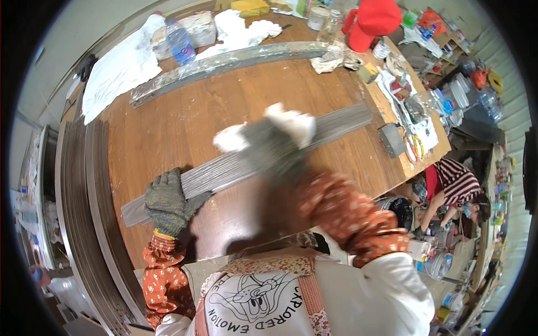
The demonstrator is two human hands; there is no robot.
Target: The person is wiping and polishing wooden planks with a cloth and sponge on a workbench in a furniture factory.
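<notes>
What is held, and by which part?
The left grip lies across the grey plank near its left end; clasped or pressed, unclear. The right grip is blurred on a white cloth, exact hold unclear.

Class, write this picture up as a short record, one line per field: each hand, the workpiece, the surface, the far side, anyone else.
Left hand: gloved, on the grey strip near its left end
Right hand: gloved, motion-blurred, over the strip, white cloth showing on both sides
Workpiece: long, streaked, lying at a slant; one piece or several, unclear
Surface: brown wooden tabletop
Far side: long mottled bar, plastic bottle, red cap
Other person: at right, wearing a striped top
</notes>
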